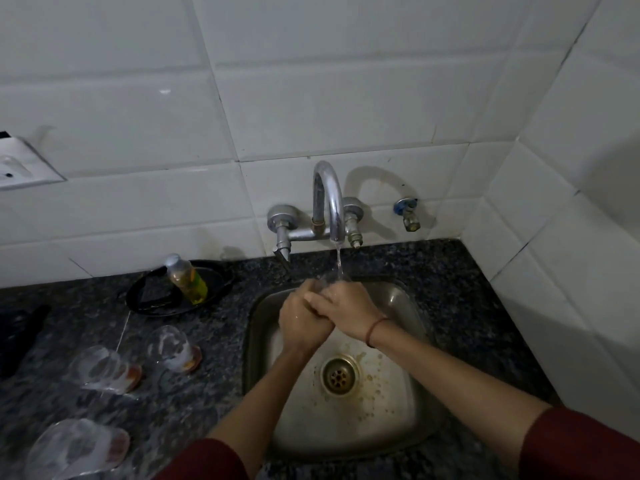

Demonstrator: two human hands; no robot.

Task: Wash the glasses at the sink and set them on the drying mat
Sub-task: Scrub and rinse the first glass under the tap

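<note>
Over the steel sink [398, 299], both my hands are clasped together under the running tap [329, 199]. My left hand [301, 323] and my right hand [349, 306] curl round a clear glass [334, 279]. Only its wet rim shows, beyond my fingers, where the water stream lands. Three more glasses stand on the dark granite counter to the left, all streaked with white foam: one near the sink [171, 348], one further left [104, 370], and one at the front edge [74, 450].
A bottle of yellow-green dish soap [187, 280] lies in a black pan [145, 299] behind the glasses. A dark object [20, 334] sits at the far left edge. The drain [339, 375] is open and stained. A small valve [408, 213] sticks out of the tiled wall.
</note>
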